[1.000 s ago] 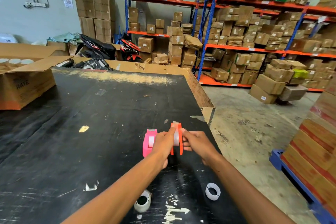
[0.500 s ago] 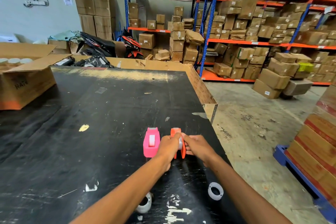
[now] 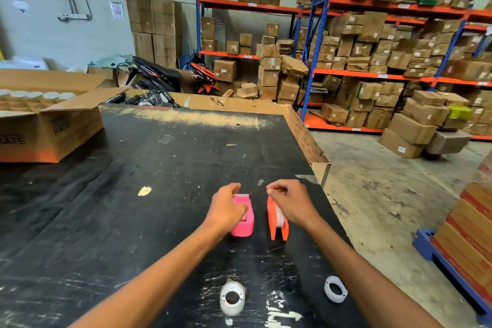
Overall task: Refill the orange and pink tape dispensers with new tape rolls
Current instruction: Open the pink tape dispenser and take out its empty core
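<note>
The pink tape dispenser (image 3: 244, 224) and the orange tape dispenser (image 3: 278, 229) stand side by side on the black table (image 3: 149, 221), near its right edge. A white roll shows inside the orange one. My left hand (image 3: 225, 208) is curled over the top and left side of the pink dispenser, gripping it. Just above the front of the orange dispenser, my right hand (image 3: 291, 201) hovers with its fingertips pinched together; whether a tape end is between them I cannot tell. A white tape roll (image 3: 232, 298) and a thin white ring (image 3: 335, 289) lie on the table close to me.
An open cardboard box (image 3: 56, 130) holding white rolls sits at the table's far left. The table's right edge drops to a concrete floor (image 3: 378, 194). Stacked cartons on a blue pallet (image 3: 474, 242) stand at the right; shelving racks (image 3: 372, 74) full of boxes fill the background.
Both hands were together on the orange dispenser. My left hand has shifted left onto the pink dispenser, and my right hand has risen above the orange one, which now stands on the table.
</note>
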